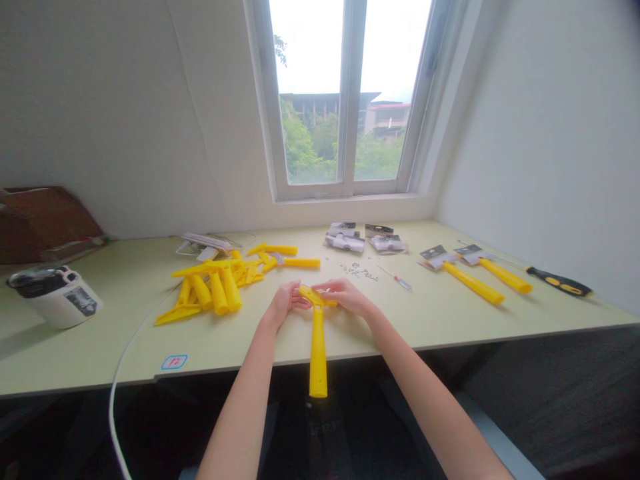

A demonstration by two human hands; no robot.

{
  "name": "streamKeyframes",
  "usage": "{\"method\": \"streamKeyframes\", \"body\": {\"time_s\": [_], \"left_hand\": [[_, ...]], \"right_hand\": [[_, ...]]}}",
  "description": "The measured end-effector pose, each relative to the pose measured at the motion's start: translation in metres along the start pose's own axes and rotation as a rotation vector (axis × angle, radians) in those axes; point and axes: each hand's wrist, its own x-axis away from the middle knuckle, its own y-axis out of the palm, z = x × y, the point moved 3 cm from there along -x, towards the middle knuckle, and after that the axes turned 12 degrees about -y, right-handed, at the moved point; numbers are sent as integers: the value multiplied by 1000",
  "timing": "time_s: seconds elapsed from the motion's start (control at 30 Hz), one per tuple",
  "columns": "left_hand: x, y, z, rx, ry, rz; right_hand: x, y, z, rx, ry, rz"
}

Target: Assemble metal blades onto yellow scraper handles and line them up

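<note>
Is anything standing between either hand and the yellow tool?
Nothing visible does. The left hand and right hand both already touch the yellow tool. The metal bits and small screwdriver lie beyond the hands, and the yellow pile lies off to the left.

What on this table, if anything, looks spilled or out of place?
The small metal pieces look spilled: they lie loosely scattered on the tabletop, beside the small screwdriver, with no container around them. The white mug at far left appears to lean, but this may be lens distortion.
</note>
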Motion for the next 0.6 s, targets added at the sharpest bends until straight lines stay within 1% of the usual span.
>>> {"method": "streamKeyframes", "body": {"time_s": [0.1, 0.17, 0.23, 0.37, 0.47, 0.53, 0.6], "left_hand": [[4, 4, 2, -83, 86, 12], [6, 5, 4, -113, 121, 37], [7, 5, 4, -119, 132, 61], [8, 3, 6, -91, 156, 90], [6, 0, 6, -36, 199, 118], [6, 0, 7, -14, 227, 130], [5, 2, 8, 2, 243, 98]], "right_hand": [[0, 0, 0, 5, -27, -21], [0, 1, -1, 2, -18, -24], [0, 1, -2, -12, 21, 8], [0, 1, -5, -57, 97, 139], [0, 2, -2, -84, 168, 151], [-1, 1, 1, -120, 187, 156], [-2, 0, 3, -153, 179, 185]]}}
